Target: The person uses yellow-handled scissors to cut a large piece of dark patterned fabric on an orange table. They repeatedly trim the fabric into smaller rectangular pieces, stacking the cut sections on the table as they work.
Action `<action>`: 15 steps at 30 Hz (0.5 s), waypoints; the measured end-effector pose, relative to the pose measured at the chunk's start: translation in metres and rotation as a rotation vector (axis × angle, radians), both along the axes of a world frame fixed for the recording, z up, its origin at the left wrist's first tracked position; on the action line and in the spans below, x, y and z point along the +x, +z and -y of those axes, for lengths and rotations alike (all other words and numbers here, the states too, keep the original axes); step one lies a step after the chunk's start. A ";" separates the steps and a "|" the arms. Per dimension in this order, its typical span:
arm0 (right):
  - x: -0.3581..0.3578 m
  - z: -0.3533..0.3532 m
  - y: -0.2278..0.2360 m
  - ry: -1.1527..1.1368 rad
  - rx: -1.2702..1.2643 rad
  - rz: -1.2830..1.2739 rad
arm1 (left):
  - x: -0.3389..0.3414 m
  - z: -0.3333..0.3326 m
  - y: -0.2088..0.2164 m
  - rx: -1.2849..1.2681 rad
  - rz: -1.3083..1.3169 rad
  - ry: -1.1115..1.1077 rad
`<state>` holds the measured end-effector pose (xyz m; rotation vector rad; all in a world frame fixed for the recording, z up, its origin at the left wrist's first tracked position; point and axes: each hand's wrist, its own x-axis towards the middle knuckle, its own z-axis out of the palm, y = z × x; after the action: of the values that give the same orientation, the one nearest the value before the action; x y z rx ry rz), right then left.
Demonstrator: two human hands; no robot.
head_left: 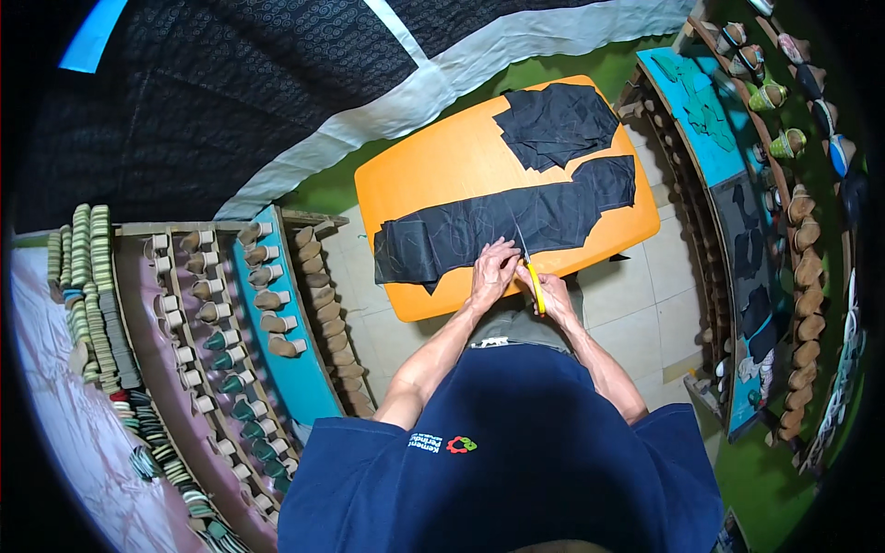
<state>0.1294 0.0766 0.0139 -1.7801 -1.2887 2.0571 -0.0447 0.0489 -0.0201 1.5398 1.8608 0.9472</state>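
Evidently from the head view, the one view given, two bare hands are at the near edge of an orange tabletop [419, 170] with rounded corners. A long strip of black fabric [461, 221] lies across the tabletop, slanting from the near left toward the right side, with faint pale lines on its surface. The left hand [496, 269] rests on the near edge of this strip, its fingers extended and slightly spread; whether they also pinch the fabric, I cannot tell. Just beside it, the right hand [546, 293] has its fingers clamped on the handles of yellow-handled scissors [537, 288]. The blades point away from the person, over the middle of the strip; how far they stand apart is too small to tell. Beyond the strip, at the far right of the tabletop, is a loose pile of black fabric pieces [560, 127].

The person wears a navy T-shirt [516, 387]. Racks of shoe-shaped forms [230, 359] stand to the left, beside stacked striped slabs [90, 244]. To the right, green cut pieces [702, 109] lie on a turquoise board [714, 164]. Past the tabletop hangs a dark patterned curtain [221, 101], and pale floor tiles [631, 323] show beside it.
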 end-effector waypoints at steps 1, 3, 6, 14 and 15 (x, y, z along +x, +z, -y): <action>0.001 -0.001 -0.002 0.003 0.010 -0.002 | 0.001 -0.001 0.000 -0.009 -0.004 -0.007; 0.000 -0.003 -0.006 0.028 -0.002 -0.004 | -0.001 -0.001 0.002 -0.027 -0.010 -0.020; -0.004 -0.011 -0.014 0.075 -0.029 -0.010 | -0.002 0.000 0.002 -0.010 -0.001 -0.037; -0.008 -0.020 -0.011 0.079 0.051 -0.021 | -0.002 0.002 0.006 0.007 0.019 -0.007; -0.008 -0.021 -0.007 0.085 0.076 -0.014 | -0.003 0.003 0.006 0.002 0.018 -0.002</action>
<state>0.1217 0.0971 0.0065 -1.7035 -1.4421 2.0298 -0.0480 0.0463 -0.0143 1.5295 1.8456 0.9596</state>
